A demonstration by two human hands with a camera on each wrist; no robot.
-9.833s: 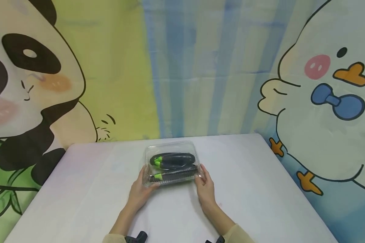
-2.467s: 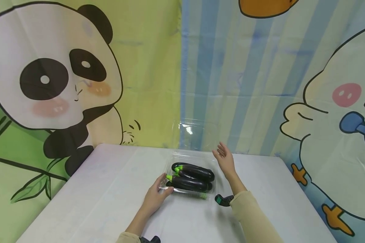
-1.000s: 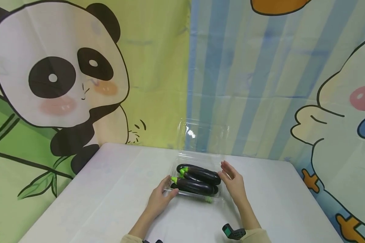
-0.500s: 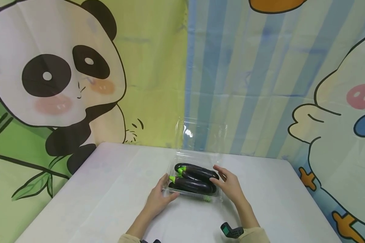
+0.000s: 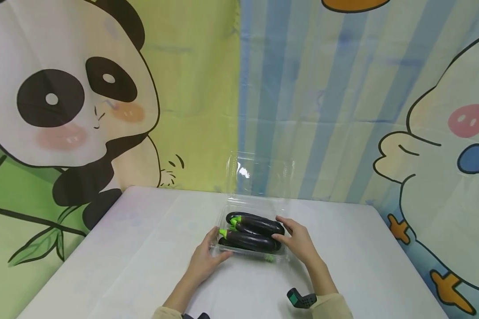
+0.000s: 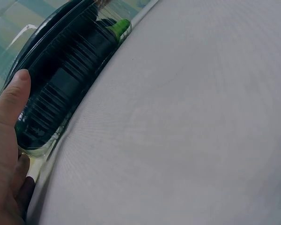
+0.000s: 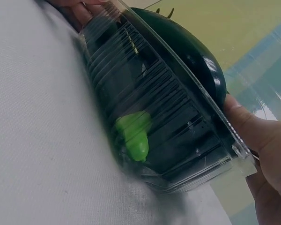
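Change: since a second ago the right hand (image 5: 299,241) has come in from beside the tray to its right end, thumb now on the nearest aubergine; the left hand (image 5: 205,261) has stayed at the left end.
Tray: a clear plastic clamshell tray (image 5: 279,258) lies on the white bench (image 5: 123,261), a little right of centre, its hinged lid (image 5: 261,173) standing open at the far side against the backdrop.
Aubergines: dark, glossy aubergines (image 5: 249,241) with green stems lie lengthwise in the tray, between the two hands; three can be counted from the head view, the back ones overlapping.
Left hand: fingers relaxed, thumb laid along the tray's left end wall, palm on the bench; it steadies rather than clasps.
Right hand: fingers lightly curved round the tray's right end, thumb touching an aubergine's blunt tip.
Left wrist view: shows the thumb (image 6: 11,101) flat against the ribbed tray wall, and one green stem (image 6: 119,27) at the far end.
Right wrist view: shows a green stem (image 7: 133,133) pressed against the near wall inside the tray, and the thumb (image 7: 246,124) resting on the rim, which the head view cannot settle.
Count: two hands, one tray, one lid.
Backdrop: a cartoon cloth with a panda (image 5: 68,102) and a white bird (image 5: 451,146).
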